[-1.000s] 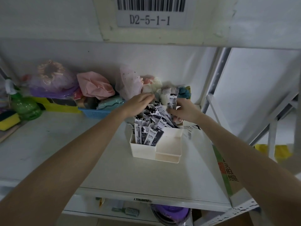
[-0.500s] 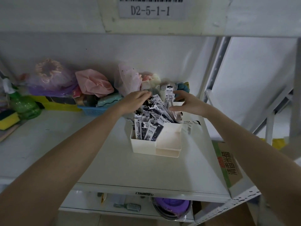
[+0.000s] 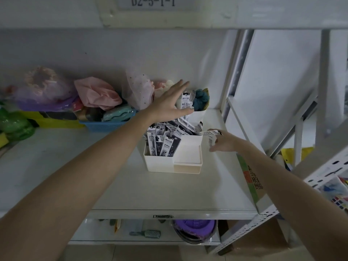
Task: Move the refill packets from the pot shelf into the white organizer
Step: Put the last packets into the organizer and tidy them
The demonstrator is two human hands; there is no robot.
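Refill packets (image 3: 163, 143) stand crowded in the tall left compartment of the white organizer (image 3: 188, 167), which sits on the white shelf (image 3: 113, 181); its lower right compartment looks bare. Going left to right: a green bottle (image 3: 15, 125) at the far left edge, a bagged purple bundle (image 3: 43, 91), a pink cloth (image 3: 98, 95) above a blue basket (image 3: 107, 125), then a sheer dotted bag (image 3: 137, 89). The left hand (image 3: 170, 104) reaches over the organizer with fingers spread wide, gripping nothing, just in front of one upright packet (image 3: 186, 100) in a white pot (image 3: 197, 115) that also holds something teal. Right of the organizer, the right hand (image 3: 222, 142) pinches a loose packet (image 3: 211, 133) between its fingertips, close to the organizer's rim. Beyond it stands a grey shelf post (image 3: 239, 66).
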